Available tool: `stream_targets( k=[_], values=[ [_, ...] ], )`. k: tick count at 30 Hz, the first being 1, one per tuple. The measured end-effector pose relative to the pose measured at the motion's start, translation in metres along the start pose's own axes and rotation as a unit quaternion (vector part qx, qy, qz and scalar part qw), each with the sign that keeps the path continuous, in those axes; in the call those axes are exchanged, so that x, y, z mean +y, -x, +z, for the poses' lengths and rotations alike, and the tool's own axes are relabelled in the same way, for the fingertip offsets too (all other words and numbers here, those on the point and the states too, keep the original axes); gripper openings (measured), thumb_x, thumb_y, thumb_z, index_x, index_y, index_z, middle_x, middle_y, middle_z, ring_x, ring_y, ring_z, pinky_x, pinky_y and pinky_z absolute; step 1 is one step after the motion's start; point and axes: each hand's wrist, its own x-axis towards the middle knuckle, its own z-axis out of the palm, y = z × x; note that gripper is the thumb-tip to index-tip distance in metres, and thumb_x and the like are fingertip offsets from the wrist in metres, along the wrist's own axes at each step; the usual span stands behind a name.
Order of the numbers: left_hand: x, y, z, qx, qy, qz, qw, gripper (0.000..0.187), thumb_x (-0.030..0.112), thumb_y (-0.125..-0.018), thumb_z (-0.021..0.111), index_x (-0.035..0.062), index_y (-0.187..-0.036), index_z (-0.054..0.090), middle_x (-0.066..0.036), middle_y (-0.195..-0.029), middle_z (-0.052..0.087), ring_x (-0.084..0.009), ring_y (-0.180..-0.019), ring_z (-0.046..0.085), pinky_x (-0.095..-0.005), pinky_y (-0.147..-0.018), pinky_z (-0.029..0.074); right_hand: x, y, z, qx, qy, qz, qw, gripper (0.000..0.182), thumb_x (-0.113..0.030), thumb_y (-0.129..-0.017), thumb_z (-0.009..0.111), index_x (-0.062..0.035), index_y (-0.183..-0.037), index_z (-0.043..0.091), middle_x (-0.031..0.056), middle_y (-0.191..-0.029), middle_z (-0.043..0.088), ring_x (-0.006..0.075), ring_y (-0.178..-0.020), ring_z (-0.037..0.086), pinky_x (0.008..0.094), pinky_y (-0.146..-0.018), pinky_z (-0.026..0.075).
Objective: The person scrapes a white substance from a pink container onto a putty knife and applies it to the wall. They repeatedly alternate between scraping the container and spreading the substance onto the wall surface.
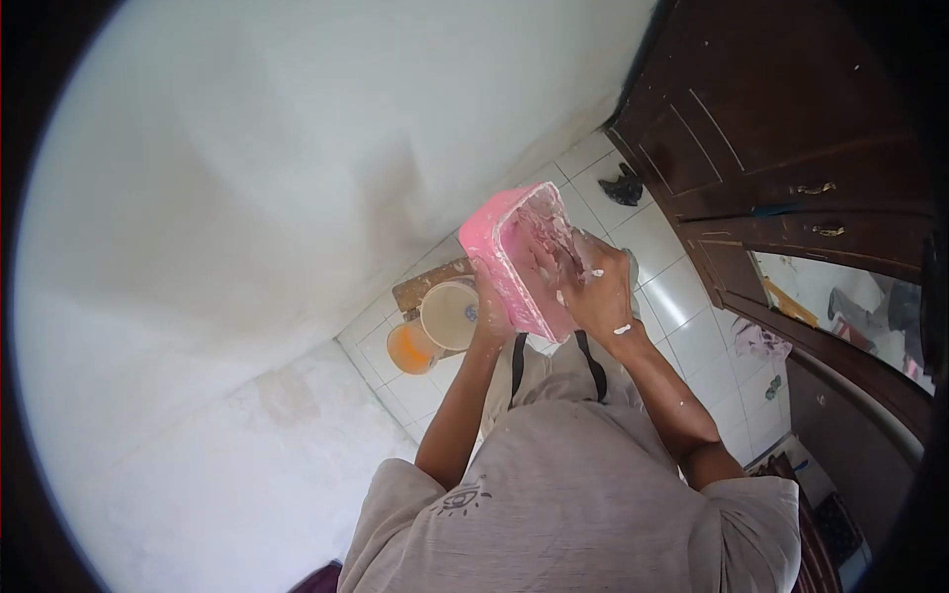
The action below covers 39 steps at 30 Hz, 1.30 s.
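Observation:
A pink plastic tub [481, 232], tilted so that its open side faces right, is smeared with white paste along the rim and inside. My left hand [490, 304] grips the tub's near left side from outside. At the tub's open side is my right hand [599, 295], fingers bent and spotted with white paste. Its fingertips are partly lost against the tub's inside. A greyish edge shows behind that hand, and what it belongs to cannot be made out.
Below stand a white bucket [450, 314], an orange container [411, 348] and a wooden board [423, 285] by the wall [247, 198]. A dark wooden cabinet [781, 128] is at right. A black bag [621, 185] and a pink cloth [762, 341] lie on the tiled floor [682, 296].

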Motion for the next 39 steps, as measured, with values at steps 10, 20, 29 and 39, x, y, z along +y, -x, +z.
stream_targets(
  k=[10,20,29,39],
  values=[
    [-0.004,0.018,0.009,-0.055,0.035,0.02,0.998,0.083,0.071,-0.092,0.027,0.0077,-0.145,0.031,-0.012,-0.138,0.045,-0.0255,-0.124,0.048,-0.0419,-0.103,0.043,-0.018,0.02,-0.023,-0.014,0.023,-0.194,0.981,0.028,0.003,-0.068,0.064,0.0007,-0.096,0.063,0.016,-0.086,0.064,0.034,-0.078,0.062,0.0419,-0.066,0.053],
    [0.001,0.037,-0.013,-0.106,0.086,0.088,0.987,0.081,0.071,-0.092,0.028,0.0108,-0.146,0.029,-0.01,-0.141,0.043,-0.0257,-0.127,0.046,-0.0426,-0.105,0.042,-0.051,0.015,-0.035,-0.014,0.031,-0.24,0.97,0.021,0.002,-0.071,0.063,0.0014,-0.092,0.063,0.0172,-0.08,0.061,0.0359,-0.07,0.06,0.041,-0.061,0.05],
    [0.001,0.051,-0.022,-0.006,0.07,0.202,0.977,0.08,0.07,-0.093,0.027,0.0108,-0.146,0.026,-0.009,-0.142,0.039,-0.0242,-0.129,0.041,-0.0413,-0.107,0.037,-0.055,0.031,-0.032,-0.052,0.001,-0.147,0.988,0.008,0.001,-0.076,0.061,0.0045,-0.08,0.057,0.0212,-0.068,0.056,0.0401,-0.059,0.055,0.0417,-0.054,0.043],
    [0.001,0.07,-0.01,0.027,0.041,0.229,0.972,0.082,0.069,-0.093,0.026,0.0082,-0.148,0.022,-0.011,-0.146,0.034,-0.0264,-0.134,0.036,-0.0423,-0.111,0.032,-0.056,0.051,-0.01,-0.043,-0.003,-0.147,0.988,0.011,0.001,-0.075,0.062,0.0051,-0.085,0.058,0.02,-0.069,0.058,0.0382,-0.059,0.057,0.0404,-0.053,0.045]
  ],
)
